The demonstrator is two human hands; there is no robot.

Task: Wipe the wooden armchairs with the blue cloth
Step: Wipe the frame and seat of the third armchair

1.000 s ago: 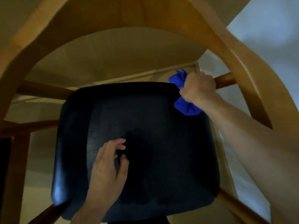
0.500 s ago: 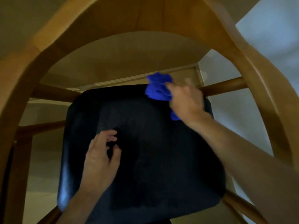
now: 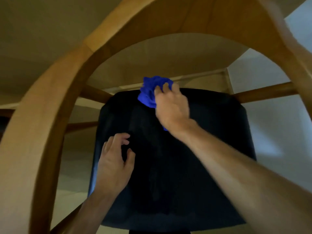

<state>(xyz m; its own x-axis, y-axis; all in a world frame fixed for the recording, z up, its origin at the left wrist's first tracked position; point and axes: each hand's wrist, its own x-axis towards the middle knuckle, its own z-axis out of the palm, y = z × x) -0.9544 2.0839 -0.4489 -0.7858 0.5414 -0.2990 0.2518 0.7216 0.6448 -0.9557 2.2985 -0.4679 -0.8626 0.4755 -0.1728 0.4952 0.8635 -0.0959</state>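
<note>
Nearest, left hand [image 3: 113, 168] spread flat on the dark padded seat [image 3: 177, 166], fingers loosely bent, gripping nothing. Farther, right hand [image 3: 171, 105] clamped around the bunched blue cloth [image 3: 148, 92] at the seat's far edge. Soft, light, crushable; probably best kept wadded in the palm. Seat smooth, faintly glossy, rounded corners. Around it, curved wooden frame [image 3: 55, 92]: stiff, sleek, likely heavy. Round rail [image 3: 263, 92] far right.

Beyond the frame you see a tan floor [image 3: 162, 61] and a pale baseboard [image 3: 199, 76] running along it (slightly blurred), meeting a white wall [image 3: 276, 125] on your right.
</note>
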